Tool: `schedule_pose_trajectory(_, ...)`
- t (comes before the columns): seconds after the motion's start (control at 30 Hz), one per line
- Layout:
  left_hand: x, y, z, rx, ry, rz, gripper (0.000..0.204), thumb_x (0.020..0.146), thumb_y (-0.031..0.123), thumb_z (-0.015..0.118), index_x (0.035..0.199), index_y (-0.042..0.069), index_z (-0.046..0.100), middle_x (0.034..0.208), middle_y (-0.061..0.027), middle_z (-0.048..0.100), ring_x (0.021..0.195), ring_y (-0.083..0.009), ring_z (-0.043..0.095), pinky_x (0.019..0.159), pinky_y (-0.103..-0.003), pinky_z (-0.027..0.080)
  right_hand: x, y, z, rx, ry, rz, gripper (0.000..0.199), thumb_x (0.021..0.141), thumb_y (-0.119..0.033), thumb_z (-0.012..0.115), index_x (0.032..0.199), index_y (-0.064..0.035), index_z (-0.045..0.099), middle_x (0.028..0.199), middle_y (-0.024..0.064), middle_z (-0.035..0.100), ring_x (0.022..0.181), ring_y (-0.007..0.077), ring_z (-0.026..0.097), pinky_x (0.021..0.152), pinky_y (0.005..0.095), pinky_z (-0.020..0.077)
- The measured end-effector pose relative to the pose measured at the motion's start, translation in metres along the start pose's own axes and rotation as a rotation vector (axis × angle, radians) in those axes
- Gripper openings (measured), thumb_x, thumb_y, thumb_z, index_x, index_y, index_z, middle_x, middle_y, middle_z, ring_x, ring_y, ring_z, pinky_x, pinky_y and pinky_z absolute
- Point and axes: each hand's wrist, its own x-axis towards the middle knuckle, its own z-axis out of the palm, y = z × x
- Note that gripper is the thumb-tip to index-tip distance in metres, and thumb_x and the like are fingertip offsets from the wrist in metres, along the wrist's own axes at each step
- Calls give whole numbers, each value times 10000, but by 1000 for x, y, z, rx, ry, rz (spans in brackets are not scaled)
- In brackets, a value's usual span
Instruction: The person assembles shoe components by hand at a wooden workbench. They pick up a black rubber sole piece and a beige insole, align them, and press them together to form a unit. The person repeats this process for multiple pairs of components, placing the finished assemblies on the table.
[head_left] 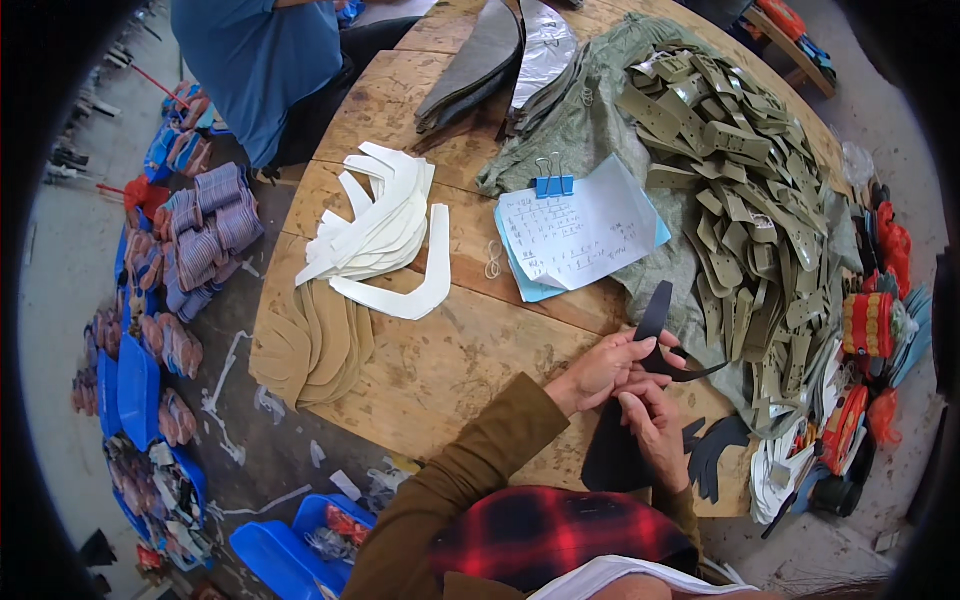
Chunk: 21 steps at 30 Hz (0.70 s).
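My left hand [605,370] pinches a black curved cut piece [656,310], one arm pointing up and the other reaching right. Close below it, my right hand [655,428] has its fingers curled against the left fingertips; whatever they hold is hidden. Beneath the right hand lies a larger black flat piece [608,458] at the table's near edge. More black curved pieces [712,458] rest just right of that hand. Further off on the wooden table [480,350] is a clipped stack of handwritten paper [600,225], with a blue binder clip [554,187].
White curved pieces [385,225] and tan ones [312,345] are piled at left. Olive strips [750,200] heap on a green woven sack [560,125] at right. Grey sheets [475,70] lie at the back. Blue bins [275,560] stand on the floor; another person [255,70] sits far left.
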Motion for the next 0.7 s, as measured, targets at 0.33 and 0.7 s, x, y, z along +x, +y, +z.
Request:
schedule_pose_trajectory(0.33,1,-2,-2,9,-9,13,362,1033,269,453,1305,32,486,1247,-169,595,1172,-242,585,1049,-398,444,2,-3,-4,-8,-41,107,144,984,-132,553,1008,-26,648,699,-13,560,574,47,457,523,209,355)
schedule_pose_trajectory(0.7,3,-2,-2,18,-13,25,368,1036,269,446,1307,23,483,1242,-164,593,1201,-240,568,1065,-403,429,6,1,-6,6,-42,95,147,981,-129,557,1018,-20,648,724,-6,566,594,53,484,526,211,370)
